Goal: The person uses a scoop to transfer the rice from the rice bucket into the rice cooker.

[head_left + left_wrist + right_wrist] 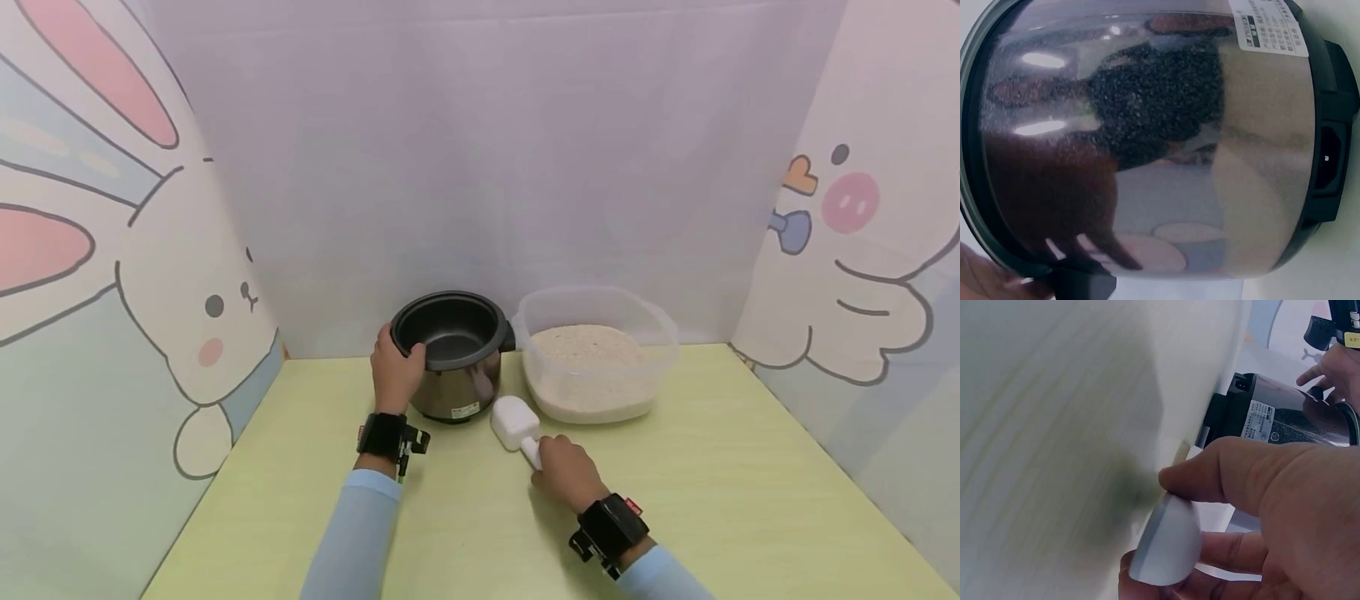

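Note:
A dark rice cooker pot (450, 354) with a shiny steel body (1147, 150) stands on the yellow-green table (712, 500), its lid off and its bowl bare. My left hand (395, 371) grips its left rim. To its right is a clear plastic tub (596, 350) holding uncooked rice. In front of the pot lies a white scoop (514, 422); my right hand (566, 471) holds its handle (1166, 540) between thumb and fingers. In the right wrist view the cooker (1279, 419) and my left hand (1335, 369) show beyond the scoop.
Cartoon-printed panels wall the table on the left (112, 292), back and right (862, 250). The cooker's power socket (1329, 159) faces the tub side. Bare tabletop stretches in front and to the right of the tub.

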Demonstrator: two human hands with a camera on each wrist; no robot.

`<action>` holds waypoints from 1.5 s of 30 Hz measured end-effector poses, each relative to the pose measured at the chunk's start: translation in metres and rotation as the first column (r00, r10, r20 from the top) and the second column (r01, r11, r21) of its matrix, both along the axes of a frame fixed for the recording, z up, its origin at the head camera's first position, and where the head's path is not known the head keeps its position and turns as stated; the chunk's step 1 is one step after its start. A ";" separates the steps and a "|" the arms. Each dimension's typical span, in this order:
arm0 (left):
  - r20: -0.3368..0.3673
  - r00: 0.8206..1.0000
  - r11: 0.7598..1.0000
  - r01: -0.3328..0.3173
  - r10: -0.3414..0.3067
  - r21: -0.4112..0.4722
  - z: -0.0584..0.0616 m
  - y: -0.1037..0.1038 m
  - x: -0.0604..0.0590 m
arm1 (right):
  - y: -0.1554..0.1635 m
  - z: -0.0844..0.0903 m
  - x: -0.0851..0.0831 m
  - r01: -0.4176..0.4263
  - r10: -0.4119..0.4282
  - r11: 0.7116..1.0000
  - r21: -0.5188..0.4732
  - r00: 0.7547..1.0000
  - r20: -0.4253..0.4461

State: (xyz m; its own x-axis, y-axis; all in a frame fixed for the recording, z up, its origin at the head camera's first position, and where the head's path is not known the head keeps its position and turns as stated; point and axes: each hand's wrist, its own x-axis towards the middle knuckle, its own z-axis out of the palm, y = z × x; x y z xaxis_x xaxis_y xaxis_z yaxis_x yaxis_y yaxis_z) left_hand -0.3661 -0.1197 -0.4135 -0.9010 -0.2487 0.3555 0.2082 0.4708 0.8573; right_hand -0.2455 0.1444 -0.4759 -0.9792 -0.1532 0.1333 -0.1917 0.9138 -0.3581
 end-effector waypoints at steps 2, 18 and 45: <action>-0.012 1.000 1.000 0.018 -0.018 0.002 -0.003 -0.001 0.000 | 0.001 0.002 0.002 -0.005 0.005 1.000 -0.005 1.000 -0.005; 0.035 0.994 0.995 0.103 -0.103 0.001 -0.011 -0.008 0.003 | 0.013 0.031 0.024 0.035 0.097 0.953 0.302 0.907 -0.410; 0.038 0.993 0.993 0.113 -0.113 0.021 -0.015 -0.005 0.004 | 0.076 0.133 -0.065 0.035 -0.048 0.998 -0.049 0.953 -0.298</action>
